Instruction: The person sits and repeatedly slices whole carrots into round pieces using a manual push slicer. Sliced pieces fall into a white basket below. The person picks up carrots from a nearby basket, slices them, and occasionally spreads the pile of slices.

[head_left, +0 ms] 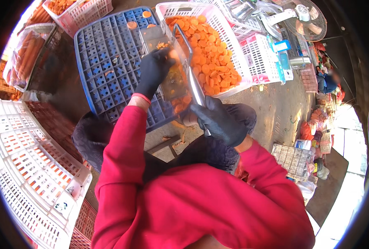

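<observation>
My right hand point(223, 121), in a black glove, is wrapped around the shiny metal handle point(196, 88) of a lever-type slicer. My left hand point(155, 70), also in a black glove, is over the slicer's metal bed point(173, 84) with its fingers bent. A blurred orange carrot piece point(174, 54) shows at its fingertips; the grip itself is hidden. Carrot scraps point(162, 45) lie on the bed, and carrot slices point(179, 105) show at its near end. The slicer rests on an upturned blue plastic crate point(99, 62).
Right of the slicer, a white crate point(245, 70) holds many carrot slices point(214, 59). Whole carrots in a plastic bag point(29, 57) sit at the far left. Stacked white crates point(32, 149) stand at my left. A fan point(306, 18) and a person point(327, 82) are at the right.
</observation>
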Tool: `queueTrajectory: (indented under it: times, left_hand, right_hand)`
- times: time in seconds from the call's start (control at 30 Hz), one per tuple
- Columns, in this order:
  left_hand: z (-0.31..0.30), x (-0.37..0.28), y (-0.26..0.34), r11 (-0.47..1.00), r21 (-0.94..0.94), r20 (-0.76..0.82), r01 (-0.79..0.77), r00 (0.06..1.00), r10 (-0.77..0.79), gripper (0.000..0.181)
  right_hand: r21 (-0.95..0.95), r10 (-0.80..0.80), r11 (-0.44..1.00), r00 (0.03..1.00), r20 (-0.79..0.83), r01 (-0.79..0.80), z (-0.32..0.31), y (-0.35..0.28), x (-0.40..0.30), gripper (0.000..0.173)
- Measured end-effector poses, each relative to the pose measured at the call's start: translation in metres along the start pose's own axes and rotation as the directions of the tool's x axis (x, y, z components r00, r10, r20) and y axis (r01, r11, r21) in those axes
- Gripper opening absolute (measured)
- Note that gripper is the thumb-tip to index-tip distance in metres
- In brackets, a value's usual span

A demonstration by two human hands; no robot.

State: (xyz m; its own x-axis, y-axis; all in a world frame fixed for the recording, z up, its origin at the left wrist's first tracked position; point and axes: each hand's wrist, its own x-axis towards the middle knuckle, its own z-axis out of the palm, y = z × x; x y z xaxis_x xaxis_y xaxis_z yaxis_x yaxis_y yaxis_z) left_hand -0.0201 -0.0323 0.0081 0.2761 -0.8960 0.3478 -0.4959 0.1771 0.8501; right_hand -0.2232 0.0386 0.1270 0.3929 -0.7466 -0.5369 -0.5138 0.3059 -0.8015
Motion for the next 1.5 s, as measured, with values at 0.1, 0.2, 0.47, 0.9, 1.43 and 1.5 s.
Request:
queueTrajectory:
  times: [0.1,0.2,0.47,0.9,1.43,1.5]
  left_hand:
    - [-0.007,0.002,0.005,0.999,0.047,0.028,0.015,0.999,-0.017,0.038]
    - [0.005,0.005,-0.014,0.998,-0.030,-0.028,-0.056,0.998,0.055,0.036]
    - [-0.004,0.002,-0.012,0.996,-0.045,-0.035,0.079,0.996,-0.081,0.041]
    - [-0.002,0.006,-0.011,1.000,-0.020,-0.031,-0.016,0.999,0.015,0.036]
    - [0.001,0.012,-0.011,1.000,0.009,0.004,0.013,1.000,-0.013,0.036]
    - [0.002,0.011,-0.011,1.000,0.007,-0.003,-0.007,1.000,0.007,0.035]
  right_hand:
    - [-0.233,-0.186,0.960,0.976,-0.116,0.156,0.016,0.066,0.027,0.033]
    - [-0.267,-0.410,0.892,0.902,-0.138,0.364,0.023,0.138,0.064,0.023]
    - [0.052,0.047,0.997,0.987,0.153,-0.056,-0.023,-0.026,0.001,0.025]
    - [-0.226,-0.107,0.970,0.993,-0.050,0.093,0.000,0.067,0.026,0.039]
    - [0.065,0.070,0.995,0.993,0.091,-0.076,-0.017,-0.040,-0.010,0.030]
    - [0.050,0.038,0.998,0.995,0.096,-0.043,-0.013,-0.026,-0.008,0.029]
